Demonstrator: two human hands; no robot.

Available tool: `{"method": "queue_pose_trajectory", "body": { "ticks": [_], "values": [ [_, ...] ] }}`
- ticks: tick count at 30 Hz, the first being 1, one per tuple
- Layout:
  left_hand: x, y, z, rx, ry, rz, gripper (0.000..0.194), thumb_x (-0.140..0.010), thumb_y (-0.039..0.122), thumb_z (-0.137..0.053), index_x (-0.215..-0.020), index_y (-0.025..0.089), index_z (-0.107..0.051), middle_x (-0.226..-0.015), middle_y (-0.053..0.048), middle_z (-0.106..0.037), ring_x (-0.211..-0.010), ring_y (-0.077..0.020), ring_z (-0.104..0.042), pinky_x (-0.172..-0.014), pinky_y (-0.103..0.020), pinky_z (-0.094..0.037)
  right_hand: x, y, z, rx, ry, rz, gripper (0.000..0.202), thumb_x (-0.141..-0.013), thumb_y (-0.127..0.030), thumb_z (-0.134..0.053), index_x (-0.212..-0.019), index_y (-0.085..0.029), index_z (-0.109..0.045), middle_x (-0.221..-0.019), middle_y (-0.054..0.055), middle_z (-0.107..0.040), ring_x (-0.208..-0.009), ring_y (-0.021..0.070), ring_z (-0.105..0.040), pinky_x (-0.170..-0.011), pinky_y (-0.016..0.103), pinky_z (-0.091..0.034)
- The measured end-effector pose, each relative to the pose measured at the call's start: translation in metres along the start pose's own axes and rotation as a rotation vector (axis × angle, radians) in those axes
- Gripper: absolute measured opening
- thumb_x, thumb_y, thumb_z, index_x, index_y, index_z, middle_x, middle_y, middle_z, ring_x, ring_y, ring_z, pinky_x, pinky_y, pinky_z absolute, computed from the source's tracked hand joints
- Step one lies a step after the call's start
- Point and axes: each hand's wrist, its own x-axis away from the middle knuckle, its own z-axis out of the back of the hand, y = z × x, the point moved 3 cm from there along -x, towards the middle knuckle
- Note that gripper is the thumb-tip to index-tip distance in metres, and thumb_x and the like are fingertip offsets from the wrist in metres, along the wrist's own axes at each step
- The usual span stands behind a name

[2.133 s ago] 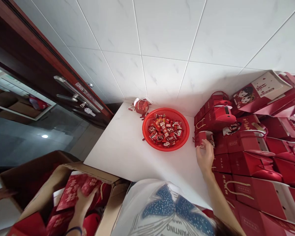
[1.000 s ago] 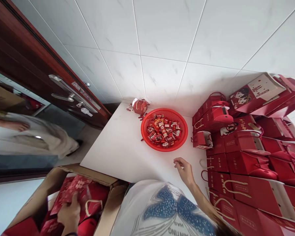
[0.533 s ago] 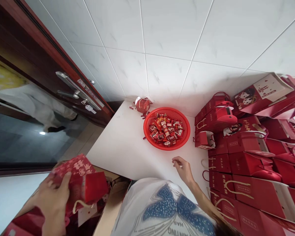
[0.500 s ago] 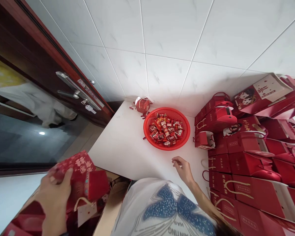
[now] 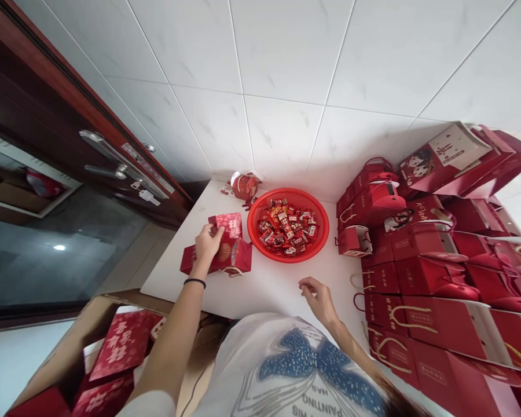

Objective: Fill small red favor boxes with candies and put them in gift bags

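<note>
From my body, the open cardboard box (image 5: 76, 330) sits at nine o'clock, close by my left side, presumably so I can reach into it without stepping; patterned red boxes (image 5: 120, 340) lie inside.

At eleven o'clock my left hand (image 5: 208, 242) holds a bundle of red packaging (image 5: 224, 253) against the white tabletop (image 5: 269, 298), thumb on top, probably to steady it. Whether it is one piece or several, I cannot tell.

The red basket (image 5: 324, 236) stands at twelve o'clock, just beside the bundle, its wrapped sweets (image 5: 287, 225) probably kept there for either hand.

Below it my right hand (image 5: 318, 296) is loosely curled, its grip narrow; I see nothing in it, and whether the fingertips meet I cannot tell.

A small red box (image 5: 351, 240) stands at one o'clock. Red gift bags (image 5: 414, 278) crowd two to three o'clock, packed closely, perhaps to save room.
</note>
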Motion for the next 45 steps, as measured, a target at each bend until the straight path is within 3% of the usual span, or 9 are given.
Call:
{"method": "queue_pose_trajectory", "body": {
  "ticks": [3, 8, 11, 18, 24, 29, 35, 40, 45],
  "values": [
    [0.000, 0.003, -0.018, 0.030, -0.065, 0.007, 0.034, -0.082, 0.038, -0.060, -0.106, 0.014, -0.066, -0.088, -0.012, -0.074, -0.093, -0.0292, -0.069, -0.088, -0.036, -0.049, 0.002, 0.004, 0.002, 0.002, 0.013, -0.010, 0.027, -0.081, -0.040, -0.053, -0.081, -0.020, -0.072, -0.072, 0.006, -0.071, -0.062, 0.0181, -0.065, -0.065, 0.031, -0.055],
    [0.007, -0.004, -0.024, 0.129, -0.112, -0.011, 0.029, -0.079, 0.030, -0.058, -0.102, 0.016, -0.069, -0.094, -0.010, -0.076, -0.089, -0.0250, -0.069, -0.084, -0.032, -0.051, -0.004, 0.006, -0.004, -0.011, -0.009, 0.005, 0.025, -0.082, -0.039, -0.055, -0.083, -0.020, -0.071, -0.072, 0.005, -0.071, -0.061, 0.0174, -0.065, -0.064, 0.030, -0.054],
    [0.014, -0.011, -0.024, 0.126, -0.228, -0.030, 0.026, -0.080, 0.029, -0.055, -0.098, 0.017, -0.071, -0.093, -0.008, -0.077, -0.086, -0.0229, -0.070, -0.081, -0.029, -0.052, -0.013, -0.001, -0.021, 0.007, -0.110, 0.037, 0.022, -0.082, -0.034, -0.055, -0.087, -0.020, -0.071, -0.074, 0.004, -0.071, -0.062, 0.0162, -0.064, -0.064, 0.028, -0.054],
    [0.035, -0.021, -0.020, -0.169, -0.437, -0.069, 0.028, -0.082, 0.044, -0.063, -0.089, 0.020, -0.074, -0.104, -0.009, -0.078, -0.101, -0.0274, -0.070, -0.082, -0.030, -0.052, -0.031, -0.021, -0.066, 0.073, -0.353, 0.113, 0.024, -0.079, -0.017, -0.053, -0.094, -0.020, -0.071, -0.083, 0.003, -0.072, -0.068, 0.0138, -0.064, -0.068, 0.025, -0.053],
    [0.046, -0.020, -0.023, -0.104, -0.528, -0.141, 0.021, -0.070, 0.023, -0.070, -0.089, 0.018, -0.075, -0.099, -0.007, -0.078, -0.093, -0.0258, -0.072, -0.083, -0.032, -0.054, -0.025, -0.010, -0.064, 0.057, -0.347, 0.064, 0.023, -0.078, -0.017, -0.054, -0.093, -0.021, -0.071, -0.082, 0.002, -0.073, -0.069, 0.0140, -0.064, -0.068, 0.025, -0.053],
    [0.070, -0.004, -0.020, 0.050, -0.646, -0.332, 0.012, -0.071, 0.019, -0.063, -0.077, 0.020, -0.073, -0.081, -0.002, -0.077, -0.080, -0.0212, -0.071, -0.076, -0.030, -0.055, -0.018, 0.004, -0.042, -0.003, -0.241, 0.003, 0.020, -0.082, -0.028, -0.054, -0.091, -0.019, -0.070, -0.078, 0.003, -0.071, -0.063, 0.0142, -0.063, -0.065, 0.027, -0.053],
    [0.138, 0.031, -0.024, 0.278, -0.562, -0.820, 0.020, -0.088, 0.020, -0.057, -0.074, 0.021, -0.071, -0.080, -0.004, -0.074, -0.084, -0.0184, -0.065, -0.085, -0.033, -0.051, -0.024, -0.001, -0.025, -0.037, -0.062, 0.035, 0.036, -0.090, -0.039, -0.053, -0.115, -0.017, -0.067, -0.084, 0.005, -0.069, -0.062, 0.0145, -0.062, -0.060, 0.026, -0.053],
    [0.189, 0.028, -0.058, 0.251, -0.649, -1.085, 0.024, -0.093, 0.018, -0.054, -0.078, 0.021, -0.072, -0.079, -0.003, -0.073, -0.085, -0.0180, -0.063, -0.084, -0.033, -0.049, -0.023, -0.019, -0.027, 0.212, -0.209, 0.242, 0.042, -0.093, -0.033, -0.053, -0.133, -0.027, -0.062, -0.121, 0.009, -0.064, -0.080, 0.0149, -0.066, -0.076, 0.030, -0.056],
    [0.197, 0.018, -0.076, 0.138, -0.753, -1.082, 0.023, -0.094, 0.019, -0.054, -0.083, 0.022, -0.074, -0.083, -0.003, -0.075, -0.086, -0.0176, -0.065, -0.093, -0.034, -0.045, -0.011, -0.017, -0.031, 0.637, -0.328, 0.415, 0.038, -0.090, -0.020, -0.058, -0.124, -0.030, -0.069, -0.146, 0.012, -0.050, -0.095, 0.0192, -0.067, -0.088, 0.035, -0.054]
  ]
}}
